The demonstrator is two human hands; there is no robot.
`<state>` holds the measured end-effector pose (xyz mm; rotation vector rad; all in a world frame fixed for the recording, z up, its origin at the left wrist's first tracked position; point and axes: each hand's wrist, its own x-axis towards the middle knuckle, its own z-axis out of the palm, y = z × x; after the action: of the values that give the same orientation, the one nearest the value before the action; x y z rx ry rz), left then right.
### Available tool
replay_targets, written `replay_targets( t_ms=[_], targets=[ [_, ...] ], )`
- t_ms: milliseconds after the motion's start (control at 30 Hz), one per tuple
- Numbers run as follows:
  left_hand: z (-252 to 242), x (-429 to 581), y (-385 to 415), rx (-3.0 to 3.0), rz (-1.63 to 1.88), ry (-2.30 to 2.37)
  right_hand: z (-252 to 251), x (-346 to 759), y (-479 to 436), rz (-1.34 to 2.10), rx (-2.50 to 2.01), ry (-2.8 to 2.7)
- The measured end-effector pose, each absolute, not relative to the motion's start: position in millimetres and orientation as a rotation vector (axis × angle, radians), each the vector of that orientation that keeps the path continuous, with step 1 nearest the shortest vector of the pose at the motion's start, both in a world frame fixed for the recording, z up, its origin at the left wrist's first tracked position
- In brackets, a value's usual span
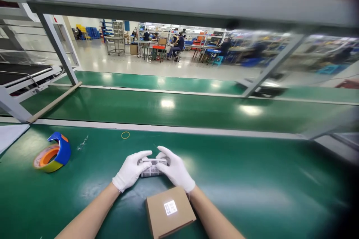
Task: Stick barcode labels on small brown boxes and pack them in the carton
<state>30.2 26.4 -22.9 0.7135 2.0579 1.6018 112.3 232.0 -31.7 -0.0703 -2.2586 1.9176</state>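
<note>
Both my hands wear white gloves and meet over the green work surface (224, 179). Between them is a small stack of flat pieces with dark printed labels (152, 171); what kind they are I cannot make out. My left hand (130, 170) grips the left end, thumb in front and fingers behind. On the right end, my right hand (175, 168) closes in the same way. Just in front of my right wrist sits a closed brown cardboard box (157, 209) with a white printed label (170, 207) on top.
A tape dispenser with a roll of tape (53, 157) lies to the left, and a yellow rubber band (125, 135) farther back. White paper (11, 136) rests at the left edge. Beyond a pale rail (168, 128) runs a green belt (126, 106). People work in the background.
</note>
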Motion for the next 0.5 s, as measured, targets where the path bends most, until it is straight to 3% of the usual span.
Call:
replay_targets(
  t_ms=[500],
  targets=[
    [-8,36,29,0.695,1.523,2.098,-24,115,228,1.951,-0.121,-2.246]
  ],
)
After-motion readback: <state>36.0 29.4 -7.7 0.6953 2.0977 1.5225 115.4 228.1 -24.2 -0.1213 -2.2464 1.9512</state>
